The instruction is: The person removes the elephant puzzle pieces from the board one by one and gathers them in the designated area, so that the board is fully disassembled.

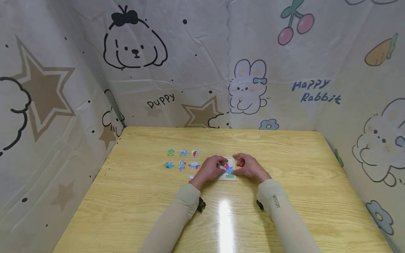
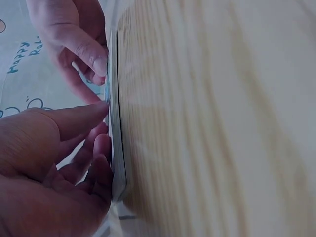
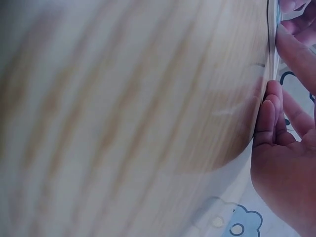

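Note:
A small pale puzzle board (image 1: 232, 179) lies on the table in the head view, with joined puzzle pieces (image 1: 229, 172) in blue, red and green on it. My left hand (image 1: 209, 170) reaches over its left side, thumb and fingertips down at the pieces. From the right, my right hand (image 1: 251, 167) has its thumb by the pieces and its index finger near the board's top right corner. Both wrist views show the board edge-on, with the left hand (image 2: 54, 158) and right hand (image 3: 286, 163) touching it; whether either pinches a piece is hidden.
Left of the board lie several loose pieces, among them a green piece (image 1: 171, 152), a yellow-and-red piece (image 1: 194, 153) and a blue piece (image 1: 181, 165). Another loose piece (image 1: 191, 177) is partly covered by my left wrist. Printed curtains (image 1: 202, 70) hang around the wooden table (image 1: 126, 196).

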`<state>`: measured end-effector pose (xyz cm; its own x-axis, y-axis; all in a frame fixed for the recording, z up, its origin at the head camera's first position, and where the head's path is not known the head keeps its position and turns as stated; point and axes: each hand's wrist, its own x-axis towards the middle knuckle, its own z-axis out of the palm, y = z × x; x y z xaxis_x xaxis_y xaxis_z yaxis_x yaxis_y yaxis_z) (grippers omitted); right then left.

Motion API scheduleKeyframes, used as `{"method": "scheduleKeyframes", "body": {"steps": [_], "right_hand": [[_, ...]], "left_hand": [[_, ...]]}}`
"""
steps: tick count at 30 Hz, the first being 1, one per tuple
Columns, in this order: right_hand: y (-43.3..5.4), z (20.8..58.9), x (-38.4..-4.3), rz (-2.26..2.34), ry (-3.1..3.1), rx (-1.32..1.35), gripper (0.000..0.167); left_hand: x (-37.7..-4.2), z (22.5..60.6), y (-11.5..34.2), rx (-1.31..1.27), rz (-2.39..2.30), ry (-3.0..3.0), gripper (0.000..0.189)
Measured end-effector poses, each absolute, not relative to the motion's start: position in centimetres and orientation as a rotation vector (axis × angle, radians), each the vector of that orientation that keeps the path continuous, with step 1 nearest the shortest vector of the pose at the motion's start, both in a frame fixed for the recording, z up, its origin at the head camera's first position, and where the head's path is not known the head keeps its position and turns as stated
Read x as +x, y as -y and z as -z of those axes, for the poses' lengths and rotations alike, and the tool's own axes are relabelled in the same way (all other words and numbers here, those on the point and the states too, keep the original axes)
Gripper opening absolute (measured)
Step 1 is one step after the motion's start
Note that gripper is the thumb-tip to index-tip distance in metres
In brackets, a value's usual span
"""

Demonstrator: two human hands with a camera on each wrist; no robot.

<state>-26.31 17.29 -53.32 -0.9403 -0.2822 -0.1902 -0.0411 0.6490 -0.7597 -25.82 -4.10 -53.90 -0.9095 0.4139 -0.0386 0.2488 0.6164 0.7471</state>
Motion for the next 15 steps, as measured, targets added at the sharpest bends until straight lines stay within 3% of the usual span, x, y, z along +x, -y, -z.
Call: {"method": "scheduleKeyframes", "body": {"steps": [15], "right_hand": [[-17.3, 53.32, -26.43, 1.134, -2.583, -0.25, 0.067]], "left_hand": [[-25.85, 53.91, 3.77, 0.454, -1.25, -2.597, 0.027]]}}
